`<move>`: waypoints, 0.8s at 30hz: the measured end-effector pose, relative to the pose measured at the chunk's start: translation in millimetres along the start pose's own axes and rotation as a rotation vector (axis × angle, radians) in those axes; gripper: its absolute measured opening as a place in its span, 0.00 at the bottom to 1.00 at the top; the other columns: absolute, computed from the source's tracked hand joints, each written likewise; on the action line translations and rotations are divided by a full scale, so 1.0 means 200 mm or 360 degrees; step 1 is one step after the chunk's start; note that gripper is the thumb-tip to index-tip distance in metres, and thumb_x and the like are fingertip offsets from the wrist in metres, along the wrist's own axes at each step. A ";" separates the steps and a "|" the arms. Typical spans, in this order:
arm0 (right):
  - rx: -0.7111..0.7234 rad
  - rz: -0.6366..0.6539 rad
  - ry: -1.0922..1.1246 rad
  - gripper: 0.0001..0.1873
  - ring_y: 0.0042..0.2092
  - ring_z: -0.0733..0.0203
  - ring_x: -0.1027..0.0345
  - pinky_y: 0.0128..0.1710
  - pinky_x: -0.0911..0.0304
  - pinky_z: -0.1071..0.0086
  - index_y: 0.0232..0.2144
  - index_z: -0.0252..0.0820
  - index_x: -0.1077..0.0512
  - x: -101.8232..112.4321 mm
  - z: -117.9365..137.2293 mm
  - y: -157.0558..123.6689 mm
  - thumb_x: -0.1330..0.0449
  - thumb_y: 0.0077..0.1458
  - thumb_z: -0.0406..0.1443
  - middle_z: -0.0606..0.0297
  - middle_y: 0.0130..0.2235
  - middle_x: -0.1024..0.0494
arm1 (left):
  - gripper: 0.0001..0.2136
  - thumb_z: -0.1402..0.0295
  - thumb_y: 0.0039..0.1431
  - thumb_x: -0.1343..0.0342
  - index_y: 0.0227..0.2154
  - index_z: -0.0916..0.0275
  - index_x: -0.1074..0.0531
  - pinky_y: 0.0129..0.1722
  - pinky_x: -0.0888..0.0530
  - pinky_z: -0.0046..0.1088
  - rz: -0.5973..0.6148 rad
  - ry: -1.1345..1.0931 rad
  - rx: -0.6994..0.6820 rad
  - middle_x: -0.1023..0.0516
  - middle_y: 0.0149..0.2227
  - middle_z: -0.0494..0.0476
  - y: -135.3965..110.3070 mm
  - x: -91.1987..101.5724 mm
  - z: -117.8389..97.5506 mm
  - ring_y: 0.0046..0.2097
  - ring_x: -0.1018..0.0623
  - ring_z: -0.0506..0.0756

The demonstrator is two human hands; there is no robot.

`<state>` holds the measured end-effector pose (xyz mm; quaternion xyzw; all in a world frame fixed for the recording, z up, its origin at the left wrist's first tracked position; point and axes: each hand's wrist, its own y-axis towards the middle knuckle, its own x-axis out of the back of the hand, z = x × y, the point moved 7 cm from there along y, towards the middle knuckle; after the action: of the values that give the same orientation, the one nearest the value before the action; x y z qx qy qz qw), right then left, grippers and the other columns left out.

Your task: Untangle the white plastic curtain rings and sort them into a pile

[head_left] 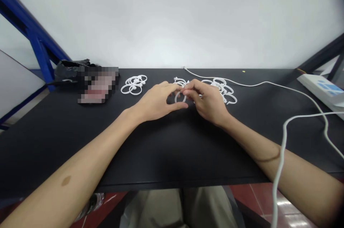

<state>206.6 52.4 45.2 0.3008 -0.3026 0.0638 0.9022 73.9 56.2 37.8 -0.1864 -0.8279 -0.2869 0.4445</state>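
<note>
Both hands meet over the middle of the black table around a white plastic ring (176, 98), which looks like a shower curtain ring. My right hand (208, 99) pinches its upper right side between thumb and fingers. On the other side, my left hand (157, 101) curves about the ring, fingertips at its top and thumb along its bottom. Just behind the hands lie a few more white rings (180, 81), partly hidden by the fingers. A larger heap of white rings (228, 92) spreads beyond my right hand. To the left sits another cluster of rings (134, 85).
At the back left are a crumpled black plastic bag (68, 72) and a blurred-out pinkish item (98, 86). A white cable (252, 85) runs across the back right, and one loop passes over my right forearm. A white box-shaped device (322, 88) stands at the right edge.
</note>
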 end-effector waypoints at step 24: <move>0.0352 0.0214 -0.0825 0.10 0.44 0.53 0.39 0.45 0.43 0.59 0.39 0.44 0.24 -0.09 -0.02 0.01 0.46 0.65 0.33 0.58 0.42 0.23 | 0.15 0.60 0.66 0.49 0.49 0.61 0.26 0.51 0.32 0.39 0.0074 0.0445 -0.0110 0.23 0.46 0.58 0.00 -0.01 0.06 0.49 0.30 0.60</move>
<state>194.4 56.8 33.2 0.3829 -0.5334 0.0770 0.7503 66.6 63.7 30.1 -0.1789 -0.7430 -0.3279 0.5554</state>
